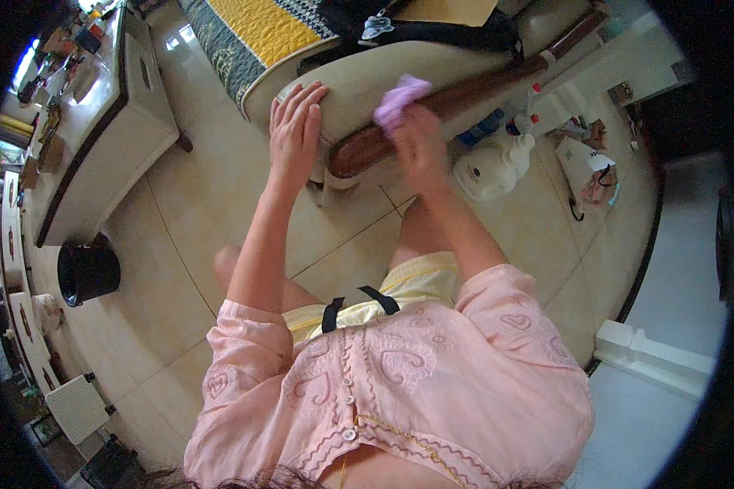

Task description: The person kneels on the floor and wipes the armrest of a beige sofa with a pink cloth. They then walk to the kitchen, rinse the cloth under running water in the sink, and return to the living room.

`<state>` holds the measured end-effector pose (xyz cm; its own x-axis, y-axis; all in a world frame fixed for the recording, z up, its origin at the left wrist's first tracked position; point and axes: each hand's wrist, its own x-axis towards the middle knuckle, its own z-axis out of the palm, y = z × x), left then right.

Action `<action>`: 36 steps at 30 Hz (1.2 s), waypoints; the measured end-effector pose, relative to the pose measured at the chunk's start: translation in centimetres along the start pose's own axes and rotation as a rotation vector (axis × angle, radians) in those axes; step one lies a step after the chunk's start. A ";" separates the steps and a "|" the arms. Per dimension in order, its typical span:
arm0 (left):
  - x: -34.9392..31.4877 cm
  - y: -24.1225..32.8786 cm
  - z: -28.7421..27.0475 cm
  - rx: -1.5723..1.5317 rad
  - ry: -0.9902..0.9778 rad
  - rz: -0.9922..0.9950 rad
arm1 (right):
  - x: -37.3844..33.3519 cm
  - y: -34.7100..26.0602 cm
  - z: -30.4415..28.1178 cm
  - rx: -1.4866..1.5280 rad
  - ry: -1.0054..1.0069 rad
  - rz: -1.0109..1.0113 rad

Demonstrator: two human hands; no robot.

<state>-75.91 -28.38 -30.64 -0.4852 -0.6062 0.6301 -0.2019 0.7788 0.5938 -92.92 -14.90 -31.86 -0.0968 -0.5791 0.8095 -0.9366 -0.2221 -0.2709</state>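
Note:
My left hand lies flat on the front of a cream padded sofa arm, fingers stretched out and holding nothing. A crumpled purple cloth is in my right hand, whose fingers are closed around it and slightly blurred. That hand is over the brown wooden trim that runs along the side of the sofa arm. Whether the cloth presses on the wood or on the padding, I cannot tell.
White plastic jugs and a blue-wrapped bottle stand right of the sofa arm. A white bag sits farther right. At left are a white cabinet and a black bin. A black bag lies on the sofa.

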 end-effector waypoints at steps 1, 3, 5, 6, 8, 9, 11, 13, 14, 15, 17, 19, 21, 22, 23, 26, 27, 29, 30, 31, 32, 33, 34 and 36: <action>-0.1 0.0 0.2 -0.005 0.003 -0.010 | -0.6 2.2 -0.6 -0.036 0.014 0.077; -0.4 -0.4 0.1 0.051 -0.009 -0.011 | -0.2 5.9 -1.8 -0.062 0.010 0.178; -0.4 -0.7 0.5 0.038 0.015 -0.013 | 0.4 8.7 -3.0 -0.138 0.023 0.188; -0.3 -0.4 0.4 0.018 0.031 -0.010 | 0.3 10.1 -3.0 -0.199 0.068 0.169; -0.7 -0.9 0.7 0.033 0.024 -0.031 | 0.4 9.4 -1.8 -0.090 0.019 0.334; -0.5 -0.8 0.6 0.038 0.028 -0.033 | 0.3 8.0 -1.3 -0.108 0.061 0.299; -0.4 -0.3 0.4 0.051 0.012 -0.035 | -0.7 4.9 0.5 -0.142 0.144 0.244; -0.1 0.1 -0.1 0.048 -0.001 -0.038 | 0.0 0.1 0.7 -0.091 0.132 0.171; 0.0 0.4 0.1 0.041 -0.010 -0.030 | -0.5 -1.3 1.2 -0.072 0.115 0.137; 0.1 0.6 -0.1 0.047 -0.017 -0.028 | -0.6 -2.7 1.5 -0.049 0.100 0.098; 0.1 0.1 -0.2 0.053 -0.043 -0.022 | -0.3 -5.0 1.4 0.130 0.011 0.114; 0.0 -0.3 -0.2 0.030 -0.070 -0.005 | 0.4 -6.1 0.2 0.332 -0.058 0.151; -0.1 -0.5 -0.6 -0.006 -0.076 -0.012 | 1.4 -6.6 -1.9 0.439 -0.062 0.286; -0.1 -0.7 -0.5 0.013 -0.081 0.005 | 1.6 -6.5 -3.2 0.445 -0.033 0.411; -0.1 -0.7 -0.4 0.014 -0.084 -0.001 | 1.4 -6.1 -4.3 0.451 -0.003 0.536; -0.1 -0.3 0.0 0.024 -0.070 0.003 | 1.4 -1.1 -8.1 0.286 0.181 0.743; -0.1 -0.7 -0.3 0.033 -0.067 0.003 | 2.1 0.6 -9.4 0.303 0.194 0.896; -0.2 -0.7 -0.2 0.032 -0.058 0.001 | 2.5 5.8 -10.9 -0.209 0.407 0.575; -0.3 -0.9 -0.2 0.051 -0.054 -0.019 | 3.0 7.9 -11.1 -0.261 0.459 0.505; -0.1 -0.6 -0.2 0.037 -0.054 -0.019 | 3.9 9.9 -11.8 -0.320 0.511 0.426; -0.1 -0.3 0.0 0.023 -0.057 -0.019 | 4.1 13.1 -12.2 -0.398 0.467 0.332; -0.1 -0.2 0.2 0.015 -0.063 -0.022 | 4.0 15.7 -11.9 -0.470 0.420 0.242; 0.0 -0.2 -0.3 0.024 -0.058 -0.019 | 4.6 16.3 -10.8 -0.377 0.315 0.319; 0.1 0.0 0.2 0.014 -0.055 -0.008 | 2.2 20.6 -7.6 -0.337 0.196 0.456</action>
<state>-76.10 -28.41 -30.67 -0.5294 -0.6031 0.5966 -0.2174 0.7762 0.5918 -114.97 -14.81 -31.74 -0.5440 -0.3952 0.7402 -0.8383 0.2943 -0.4590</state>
